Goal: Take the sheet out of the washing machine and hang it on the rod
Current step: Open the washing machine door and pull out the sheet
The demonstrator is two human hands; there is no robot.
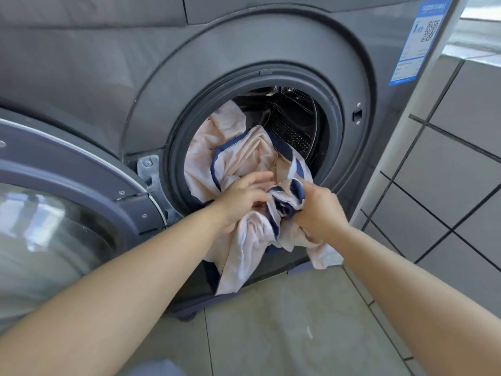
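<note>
A pale pink sheet (230,156) with a dark blue border spills out of the round opening of the grey washing machine (244,50); part of it lies in the drum, part hangs down past the lower rim. My right hand (317,213) grips a bunched fold of the sheet at the opening's lower edge. Just to its left, my left hand (241,199) lies on the cloth with fingers stretched out toward the drum. No rod is in view.
The machine's door (67,185) stands swung open at the left, its glass close to my left forearm. A grey tiled wall (447,158) rises at the right. Pale floor tiles (284,321) lie below the machine.
</note>
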